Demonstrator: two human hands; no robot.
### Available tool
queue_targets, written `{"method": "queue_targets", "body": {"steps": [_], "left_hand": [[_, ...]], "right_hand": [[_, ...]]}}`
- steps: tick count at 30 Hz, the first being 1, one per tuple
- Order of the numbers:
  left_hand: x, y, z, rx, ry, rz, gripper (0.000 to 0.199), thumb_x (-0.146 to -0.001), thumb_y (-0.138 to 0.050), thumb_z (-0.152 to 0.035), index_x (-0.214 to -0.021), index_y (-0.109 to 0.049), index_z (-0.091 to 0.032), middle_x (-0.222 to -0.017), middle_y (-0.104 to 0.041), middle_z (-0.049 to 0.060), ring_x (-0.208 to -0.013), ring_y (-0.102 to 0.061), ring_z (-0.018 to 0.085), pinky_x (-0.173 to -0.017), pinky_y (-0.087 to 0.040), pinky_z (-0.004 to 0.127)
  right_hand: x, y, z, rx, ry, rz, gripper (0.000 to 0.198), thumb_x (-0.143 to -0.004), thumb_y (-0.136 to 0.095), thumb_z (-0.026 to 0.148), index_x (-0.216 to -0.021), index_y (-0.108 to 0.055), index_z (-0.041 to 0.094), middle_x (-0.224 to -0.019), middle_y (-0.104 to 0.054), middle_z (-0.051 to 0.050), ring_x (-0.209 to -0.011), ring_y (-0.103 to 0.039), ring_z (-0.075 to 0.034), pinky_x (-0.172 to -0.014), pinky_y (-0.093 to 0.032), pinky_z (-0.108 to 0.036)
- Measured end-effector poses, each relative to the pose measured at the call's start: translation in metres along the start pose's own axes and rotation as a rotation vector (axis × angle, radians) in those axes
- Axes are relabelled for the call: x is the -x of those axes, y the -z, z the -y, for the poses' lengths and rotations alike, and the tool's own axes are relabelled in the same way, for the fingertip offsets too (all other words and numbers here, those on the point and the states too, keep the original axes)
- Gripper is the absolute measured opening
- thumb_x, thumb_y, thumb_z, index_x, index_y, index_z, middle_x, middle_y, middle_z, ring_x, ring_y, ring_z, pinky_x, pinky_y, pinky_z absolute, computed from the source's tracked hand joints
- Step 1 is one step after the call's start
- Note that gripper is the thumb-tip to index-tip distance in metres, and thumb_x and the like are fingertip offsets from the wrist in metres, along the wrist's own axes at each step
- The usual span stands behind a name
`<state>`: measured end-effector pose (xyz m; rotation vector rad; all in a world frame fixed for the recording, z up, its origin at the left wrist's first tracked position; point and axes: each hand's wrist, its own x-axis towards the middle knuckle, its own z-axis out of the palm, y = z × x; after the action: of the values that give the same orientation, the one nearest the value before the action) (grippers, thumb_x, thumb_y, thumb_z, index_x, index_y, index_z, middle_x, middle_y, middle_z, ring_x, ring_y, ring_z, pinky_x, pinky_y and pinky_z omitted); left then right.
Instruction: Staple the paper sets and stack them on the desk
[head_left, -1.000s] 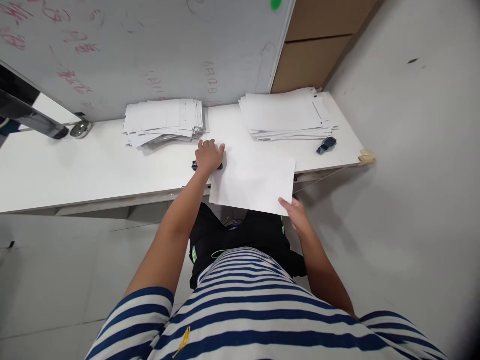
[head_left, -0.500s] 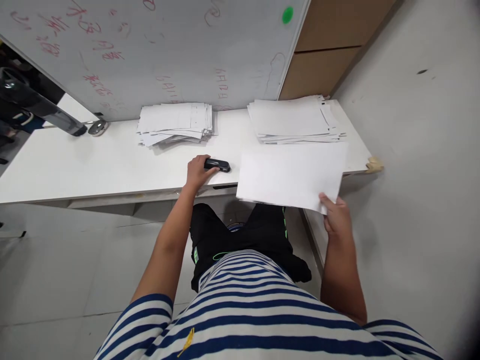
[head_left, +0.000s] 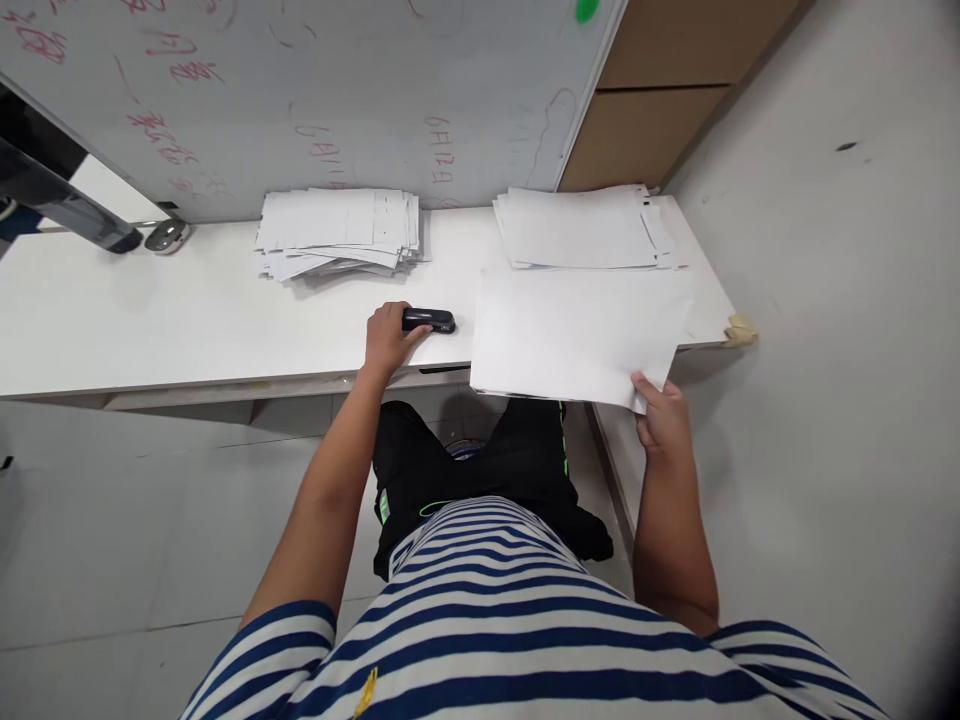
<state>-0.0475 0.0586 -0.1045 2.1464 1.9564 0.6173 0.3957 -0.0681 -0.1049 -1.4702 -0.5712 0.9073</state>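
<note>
A black stapler (head_left: pixel 431 320) lies near the front edge of the white desk, and my left hand (head_left: pixel 388 338) is wrapped round its left end. My right hand (head_left: pixel 664 412) pinches the lower right corner of a few white paper sheets (head_left: pixel 574 335), thumb on top. These sheets reach over the desk's front edge, level with the stapler and to its right. Behind them a stack of papers (head_left: pixel 577 228) rests against the back, partly overlapped by the held sheets. Another paper stack (head_left: pixel 337 230) with uneven edges sits behind the stapler to the left.
A whiteboard (head_left: pixel 360 90) with red writing stands along the back of the white desk (head_left: pixel 187 320). At the left are a dark cylindrical object (head_left: pixel 82 215) and a small rounded device (head_left: pixel 167 236). A wall (head_left: pixel 840 300) closes off the right side, beside a padded desk corner (head_left: pixel 741 330).
The view has shifted slightly. The sheets in my right hand have moved a little farther over the stack behind. My left hand stays on the stapler.
</note>
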Motion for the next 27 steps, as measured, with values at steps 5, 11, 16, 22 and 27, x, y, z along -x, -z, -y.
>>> {"method": "queue_targets", "body": {"steps": [5, 11, 16, 22, 27], "left_hand": [[-0.001, -0.001, 0.000, -0.015, 0.002, 0.005, 0.045, -0.091, -0.064, -0.051, -0.124, -0.058, -0.022, -0.124, -0.065, 0.014, -0.119, -0.057, 0.033, -0.102, -0.044, 0.045], [0.001, -0.001, 0.000, -0.022, -0.010, -0.030, 0.046, -0.090, -0.066, -0.054, -0.123, -0.060, -0.022, -0.124, -0.065, 0.015, -0.116, -0.059, 0.034, -0.099, -0.044, 0.046], [0.001, -0.002, 0.002, -0.007, -0.010, -0.028, 0.045, -0.090, -0.066, -0.053, -0.123, -0.062, -0.023, -0.122, -0.065, 0.016, -0.117, -0.059, 0.035, -0.098, -0.044, 0.047], [0.000, 0.000, 0.000, -0.017, 0.018, -0.001, 0.042, -0.090, -0.066, -0.052, -0.122, -0.061, -0.025, -0.123, -0.065, 0.014, -0.118, -0.058, 0.033, -0.101, -0.043, 0.047], [0.001, 0.003, -0.004, -0.050, 0.029, 0.010, 0.041, -0.093, -0.062, -0.052, -0.122, -0.060, -0.023, -0.125, -0.065, 0.014, -0.118, -0.058, 0.032, -0.102, -0.043, 0.045]], "right_hand": [[-0.083, -0.040, 0.038, 0.092, 0.013, 0.025, 0.035, -0.066, -0.082, 0.030, -0.096, -0.071, 0.020, -0.100, -0.076, -0.004, -0.087, -0.071, -0.020, -0.067, -0.062, -0.030], [-0.189, -0.101, 0.097, 0.422, 0.035, -0.007, 0.029, -0.081, -0.070, 0.018, -0.110, -0.069, 0.016, -0.108, -0.073, -0.009, -0.079, -0.067, -0.016, -0.065, -0.056, -0.030], [-0.207, -0.130, 0.100, 0.610, 0.201, -0.250, 0.074, -0.088, -0.065, 0.020, -0.155, -0.034, 0.008, -0.156, -0.040, -0.029, -0.143, -0.044, -0.032, -0.114, -0.038, -0.048], [-0.137, -0.162, 0.030, 1.032, 0.490, -0.050, 0.074, -0.092, -0.056, 0.034, -0.158, -0.029, 0.017, -0.172, -0.010, -0.021, -0.159, -0.006, -0.039, -0.122, -0.015, -0.068], [-0.089, -0.180, -0.015, 1.260, 0.513, 0.240, 0.079, -0.095, -0.044, 0.052, -0.164, -0.020, 0.020, -0.174, -0.002, -0.018, -0.159, 0.004, -0.043, -0.117, -0.011, -0.077]]}}
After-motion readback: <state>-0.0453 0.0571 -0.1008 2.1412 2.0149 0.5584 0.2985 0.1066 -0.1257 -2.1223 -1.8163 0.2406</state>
